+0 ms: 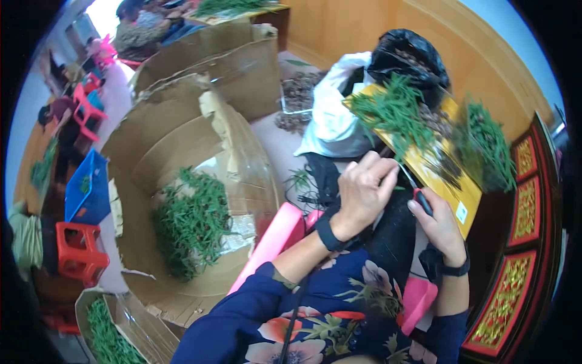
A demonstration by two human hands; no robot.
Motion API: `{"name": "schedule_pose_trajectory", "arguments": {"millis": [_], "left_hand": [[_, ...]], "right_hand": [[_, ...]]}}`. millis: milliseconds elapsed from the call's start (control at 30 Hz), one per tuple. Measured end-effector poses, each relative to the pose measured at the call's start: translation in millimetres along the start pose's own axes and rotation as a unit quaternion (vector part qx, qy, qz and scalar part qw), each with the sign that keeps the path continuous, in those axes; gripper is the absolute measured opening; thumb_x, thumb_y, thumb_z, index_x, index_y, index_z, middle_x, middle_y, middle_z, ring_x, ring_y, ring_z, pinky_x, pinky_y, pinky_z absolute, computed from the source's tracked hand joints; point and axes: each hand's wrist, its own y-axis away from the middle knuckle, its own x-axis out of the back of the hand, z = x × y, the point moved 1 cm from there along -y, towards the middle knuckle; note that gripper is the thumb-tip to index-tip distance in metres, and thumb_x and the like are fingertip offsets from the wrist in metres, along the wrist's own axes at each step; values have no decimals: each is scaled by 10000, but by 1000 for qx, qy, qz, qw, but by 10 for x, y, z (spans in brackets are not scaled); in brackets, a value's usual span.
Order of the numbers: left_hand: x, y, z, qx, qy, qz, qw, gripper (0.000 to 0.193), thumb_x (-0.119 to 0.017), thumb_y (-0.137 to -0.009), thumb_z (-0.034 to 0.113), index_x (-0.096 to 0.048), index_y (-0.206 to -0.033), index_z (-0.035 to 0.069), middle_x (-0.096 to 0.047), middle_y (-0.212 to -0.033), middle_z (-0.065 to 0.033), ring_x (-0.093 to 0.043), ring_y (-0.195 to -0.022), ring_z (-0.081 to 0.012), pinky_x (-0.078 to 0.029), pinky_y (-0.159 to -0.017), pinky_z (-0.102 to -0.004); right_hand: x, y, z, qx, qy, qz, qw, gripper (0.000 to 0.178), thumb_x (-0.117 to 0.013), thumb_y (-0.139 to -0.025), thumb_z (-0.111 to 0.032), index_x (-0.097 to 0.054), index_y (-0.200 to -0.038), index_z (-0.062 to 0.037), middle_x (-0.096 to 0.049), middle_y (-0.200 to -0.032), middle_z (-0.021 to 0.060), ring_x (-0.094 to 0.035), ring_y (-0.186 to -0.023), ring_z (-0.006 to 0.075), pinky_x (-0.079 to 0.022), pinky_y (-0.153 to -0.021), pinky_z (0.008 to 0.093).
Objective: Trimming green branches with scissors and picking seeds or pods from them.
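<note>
Yellow tabletop (469, 203) at three o'clock: right hand (441, 225) wraps its grip round scissors (417, 192); I should steer blades clear of left hand (366, 187) (pinching, contents unclear).

My left hand (367, 187) and right hand (439, 222) are bare; each wrist carries a black band (328, 233). My navy garment (233, 324) bears red and pale flowers (285, 353); a dark cord (293, 321) crosses its front.

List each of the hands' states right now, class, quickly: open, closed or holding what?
Left hand: closed in a pinch; whether it holds anything cannot be told.
Right hand: closed, holding a metal tool with a red-and-black handle.
</note>
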Motion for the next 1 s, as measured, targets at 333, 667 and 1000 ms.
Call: {"name": "schedule_pose_trajectory", "arguments": {"millis": [333,667,1000], "left_hand": [[-83,-32,-122,-34,5,-17,999,33,-630,-745,99,-632,-751,66,-565,-708,-86,-548,-634,-280,-414,-603,-371],[-238,122,-282,231,232,-165,930,90,-613,-836,87,-634,-841,0,-595,-714,-17,-511,-656,-55,-403,-584,-212],[-237,85,-249,311,372,-92,870,94,-649,-834,53,-669,-908,-2,-634,-788,13,-531,-663,-22,-409,-597,-161]], "right_hand": [[-120,-88,162,32,-72,3,997,264,-572,-884,-257,-518,-859,0,-464,-678,104,-441,-640,195,-393,-615,319],[32,-27,140,-35,89,13,995,323,-596,-860,-315,-590,-908,5,-583,-713,203,-581,-708,352,-431,-636,399],[-54,44,218,-10,88,72,993,352,-610,-843,-346,-611,-915,-1,-603,-729,206,-590,-725,374,-443,-646,411]]}}
